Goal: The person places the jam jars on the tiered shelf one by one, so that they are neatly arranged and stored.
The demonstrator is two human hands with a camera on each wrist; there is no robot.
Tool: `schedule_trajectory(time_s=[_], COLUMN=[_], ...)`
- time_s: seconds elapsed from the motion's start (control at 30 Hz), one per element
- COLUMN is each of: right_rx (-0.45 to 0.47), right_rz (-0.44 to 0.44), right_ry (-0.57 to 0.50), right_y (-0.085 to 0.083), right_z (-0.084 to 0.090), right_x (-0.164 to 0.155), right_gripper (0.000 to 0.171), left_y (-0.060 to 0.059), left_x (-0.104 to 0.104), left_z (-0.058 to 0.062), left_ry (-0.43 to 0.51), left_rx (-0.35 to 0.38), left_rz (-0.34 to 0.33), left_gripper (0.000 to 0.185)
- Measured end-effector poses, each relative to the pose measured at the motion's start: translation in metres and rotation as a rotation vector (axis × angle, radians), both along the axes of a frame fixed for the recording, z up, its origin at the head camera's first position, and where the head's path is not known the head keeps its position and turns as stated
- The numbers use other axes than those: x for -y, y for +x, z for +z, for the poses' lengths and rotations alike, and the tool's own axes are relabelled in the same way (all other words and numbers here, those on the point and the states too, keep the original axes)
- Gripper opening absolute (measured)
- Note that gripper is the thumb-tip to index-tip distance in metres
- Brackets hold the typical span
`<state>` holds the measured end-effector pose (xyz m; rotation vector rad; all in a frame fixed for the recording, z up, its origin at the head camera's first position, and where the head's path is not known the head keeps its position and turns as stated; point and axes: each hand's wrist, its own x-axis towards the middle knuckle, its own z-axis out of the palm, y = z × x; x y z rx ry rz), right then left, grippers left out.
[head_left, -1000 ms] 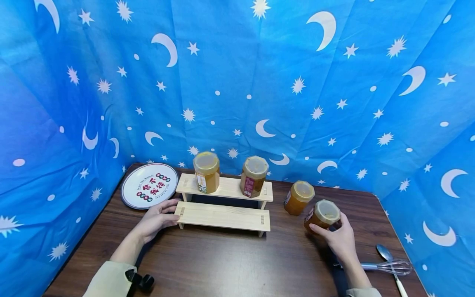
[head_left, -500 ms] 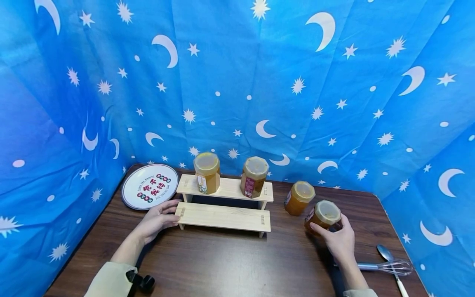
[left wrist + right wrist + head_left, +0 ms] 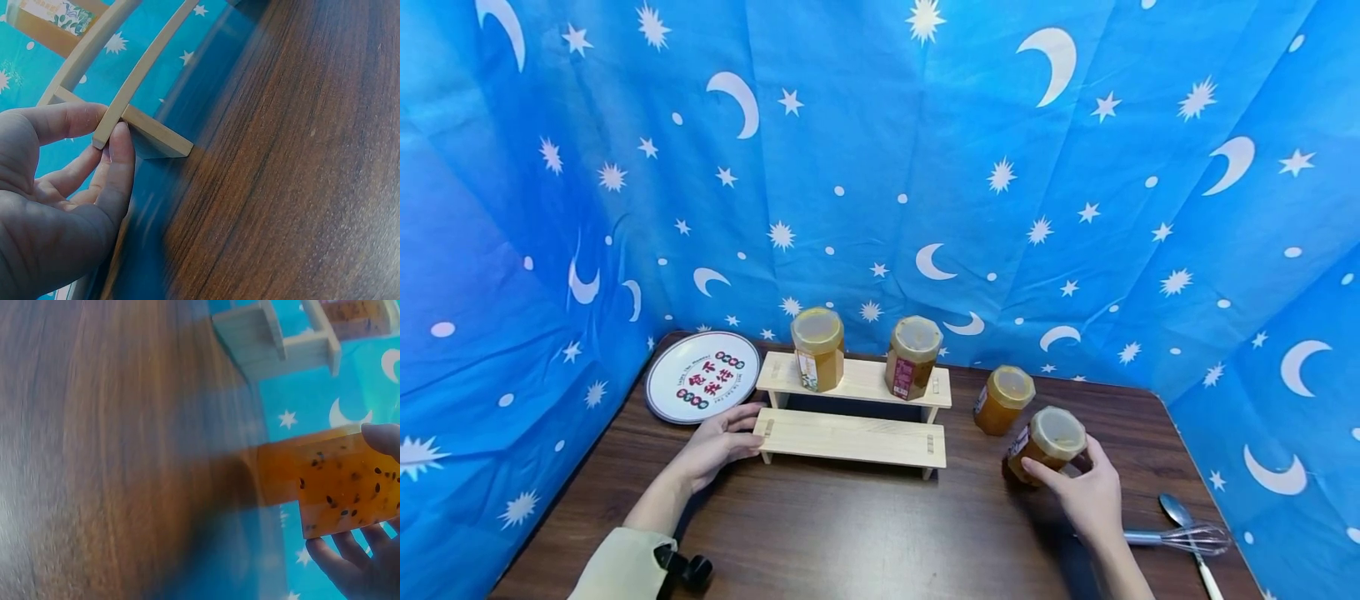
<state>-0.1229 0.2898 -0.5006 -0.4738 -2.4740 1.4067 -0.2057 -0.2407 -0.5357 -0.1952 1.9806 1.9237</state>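
The held jar is in our right hand, thumb and fingers around its sides; it has slipped slightly left since a moment ago and looks lifted off the table, so we judge its weight is ours. Our left hand pinches the low shelf by its left end. The loose jar, just behind and left, is our nearest obstacle. Yellow jar and red-label jar stand on the high shelf; the plate lies at the table's back left corner, whisk and spoon by its right edge.

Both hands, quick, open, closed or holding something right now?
Left hand: pinching one end of the front wooden shelf.
Right hand: holding a speckled amber jar.
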Motion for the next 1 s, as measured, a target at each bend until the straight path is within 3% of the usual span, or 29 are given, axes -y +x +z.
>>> schedule_trajectory(time_s=[0.5, 1.0], right_rx=[-0.043, -0.084], right_rz=[0.207, 0.368], right_ry=[-0.006, -0.123], right_y=[0.01, -0.003], right_z=[0.029, 0.033], right_x=[0.046, 0.115], right_gripper=[0.085, 0.081], left_y=[-0.001, 0.002], left_x=[0.0, -0.001], left_z=[0.001, 0.002], left_ry=[0.008, 0.027], left_rx=[-0.009, -0.015], left_rz=[-0.006, -0.01], left_gripper=[0.076, 0.076])
